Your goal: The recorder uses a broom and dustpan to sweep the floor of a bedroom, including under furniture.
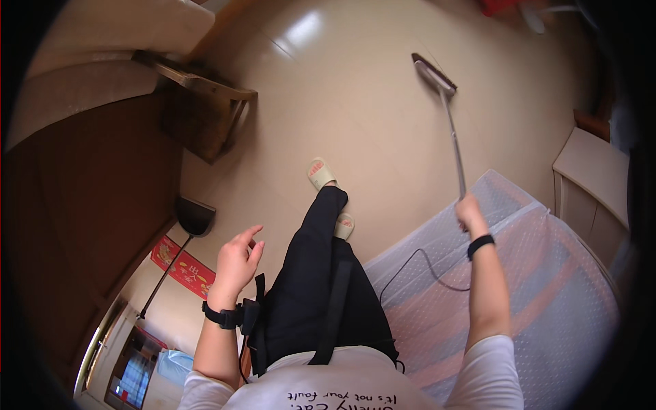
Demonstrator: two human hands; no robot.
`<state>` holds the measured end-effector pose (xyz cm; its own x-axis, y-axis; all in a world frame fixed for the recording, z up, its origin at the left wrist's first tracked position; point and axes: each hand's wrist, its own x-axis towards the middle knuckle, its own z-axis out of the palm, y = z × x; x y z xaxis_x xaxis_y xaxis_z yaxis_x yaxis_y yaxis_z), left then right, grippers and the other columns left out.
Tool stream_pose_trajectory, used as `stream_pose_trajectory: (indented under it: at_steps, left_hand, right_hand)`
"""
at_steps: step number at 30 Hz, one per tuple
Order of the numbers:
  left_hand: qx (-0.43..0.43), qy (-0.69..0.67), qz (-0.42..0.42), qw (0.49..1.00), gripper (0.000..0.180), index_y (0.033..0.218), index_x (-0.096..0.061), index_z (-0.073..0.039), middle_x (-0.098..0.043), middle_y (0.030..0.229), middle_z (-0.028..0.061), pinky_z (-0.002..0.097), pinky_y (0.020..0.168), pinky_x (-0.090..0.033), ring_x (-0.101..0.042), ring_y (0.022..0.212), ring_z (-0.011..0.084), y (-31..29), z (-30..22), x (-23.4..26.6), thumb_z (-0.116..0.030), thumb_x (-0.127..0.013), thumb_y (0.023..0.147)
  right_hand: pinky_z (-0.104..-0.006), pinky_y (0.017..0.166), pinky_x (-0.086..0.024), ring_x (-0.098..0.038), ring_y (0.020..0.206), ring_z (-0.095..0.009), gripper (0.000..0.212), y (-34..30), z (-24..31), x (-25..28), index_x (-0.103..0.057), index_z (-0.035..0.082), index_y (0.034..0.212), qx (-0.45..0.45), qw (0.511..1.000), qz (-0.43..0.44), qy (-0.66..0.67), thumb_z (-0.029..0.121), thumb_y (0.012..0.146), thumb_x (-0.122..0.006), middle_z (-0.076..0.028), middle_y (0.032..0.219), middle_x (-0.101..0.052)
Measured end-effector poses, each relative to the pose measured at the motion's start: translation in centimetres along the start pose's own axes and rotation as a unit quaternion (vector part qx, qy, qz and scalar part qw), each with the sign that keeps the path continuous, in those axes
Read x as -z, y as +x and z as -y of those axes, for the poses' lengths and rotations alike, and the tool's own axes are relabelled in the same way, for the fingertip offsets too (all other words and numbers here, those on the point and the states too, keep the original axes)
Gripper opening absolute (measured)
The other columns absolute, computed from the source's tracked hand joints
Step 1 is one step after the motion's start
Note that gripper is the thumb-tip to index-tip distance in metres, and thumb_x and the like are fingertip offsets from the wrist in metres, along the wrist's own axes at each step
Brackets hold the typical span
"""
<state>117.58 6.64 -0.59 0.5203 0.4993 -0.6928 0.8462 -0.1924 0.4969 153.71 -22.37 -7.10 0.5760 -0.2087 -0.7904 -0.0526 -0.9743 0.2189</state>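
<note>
My right hand [470,213] is closed around the upper end of a thin grey handle. That handle belongs to a broom [434,76], whose dark-edged head rests on the tiled floor ahead and to the right. My left hand [239,257] hangs free in front of my left hip, fingers partly stretched and apart, with nothing in it. Beyond it on the left, a long-handled black dustpan [195,216] stands on the floor by the brown furniture.
A wooden chair [205,113] stands at the far left beside a dark brown panel [89,205]. White dotted translucent netting [506,294] spreads over something pinkish at my right. A pale cabinet [593,171] stands at the right edge. A red printed mat [183,266] lies near the dustpan.
</note>
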Motion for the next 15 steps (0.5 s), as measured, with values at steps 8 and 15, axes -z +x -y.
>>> stream_pose_trajectory:
  at_steps: [8,15]
  left_hand:
    - [-0.052,0.011,-0.017,0.998,0.027,0.101,-0.055,-0.008,-0.056,0.071,0.0111,0.0309,0.055,-0.043,-0.051,0.053,0.0226,-5.4,-0.1,-3.1,-0.013,-0.055,0.074]
    - [-0.073,0.054,-0.022,0.996,0.026,0.100,-0.055,-0.008,-0.056,0.070,0.0111,0.0311,0.054,-0.043,-0.051,0.052,0.0226,-9.4,2.4,-4.3,-0.012,-0.056,0.074]
  right_hand:
    - [-0.0293,0.030,-0.034,-0.043,0.037,-0.017,0.011,-12.7,-12.5,-13.0,-0.043,0.003,0.086,0.008,0.946,0.155,0.283,0.006,0.076,-0.046,-0.008,0.055,-0.046]
    - [-0.0245,0.028,-0.029,-0.036,0.032,-0.009,0.010,-13.5,-16.6,-15.0,-0.044,0.010,0.083,0.002,0.938,0.096,0.334,0.017,0.080,-0.050,0.001,0.049,-0.040]
